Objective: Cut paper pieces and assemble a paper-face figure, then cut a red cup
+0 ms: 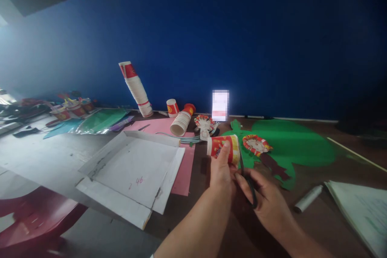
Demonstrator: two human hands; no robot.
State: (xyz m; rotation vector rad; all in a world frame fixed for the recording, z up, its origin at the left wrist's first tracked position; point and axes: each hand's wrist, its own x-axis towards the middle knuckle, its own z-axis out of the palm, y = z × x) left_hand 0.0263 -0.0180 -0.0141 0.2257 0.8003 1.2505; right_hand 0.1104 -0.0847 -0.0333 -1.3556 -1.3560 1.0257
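Note:
A red, white and yellow paper cup (216, 145) lies sideways in my left hand (222, 169), its thumb pressed on the printed side. My right hand (263, 193) is closed around the handles of dark scissors (252, 193), whose blades point up along the cup's right-hand end. Just behind the cup stands a white paper figure (204, 129) with a red and yellow fringe. To the right, a round fringed paper face (256, 144) with a brown body lies on green cut paper (281, 141).
A shallow white paper tray (136, 161) lies left, partly over pink paper (184, 169). Behind are a tall leaning cup stack (136, 88), more cups (181, 123) and a lit phone (220, 105). A marker (308, 198) and written paper (363, 209) lie right; a red chair (36, 221), lower left.

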